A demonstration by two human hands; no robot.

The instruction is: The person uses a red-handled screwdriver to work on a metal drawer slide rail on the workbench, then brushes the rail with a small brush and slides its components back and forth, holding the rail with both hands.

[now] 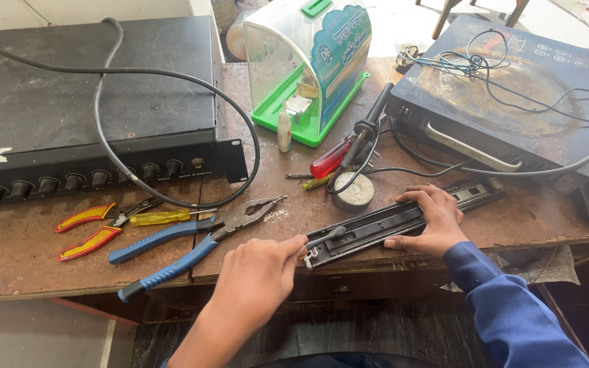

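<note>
A long black electronic strip (397, 219) lies at the front edge of the worn brown workbench (49, 272). My right hand (429, 221) presses flat on its middle, in a blue sleeve. My left hand (257, 269) grips a thin metal tool (326, 237) whose tip rests on the strip's left end, near a small white connector (310, 256). Blue-handled pliers (185, 247) lie just left of my left hand.
A black amplifier box (90, 102) with knobs and a looping cable sits back left. Red-yellow cutters (90, 230), a yellow screwdriver (161, 217), a red screwdriver (328, 158), a soldering iron (369, 126), a round tin (352, 191), a green-based clear box (308, 68) and an induction cooktop (506, 95) surround the workspace.
</note>
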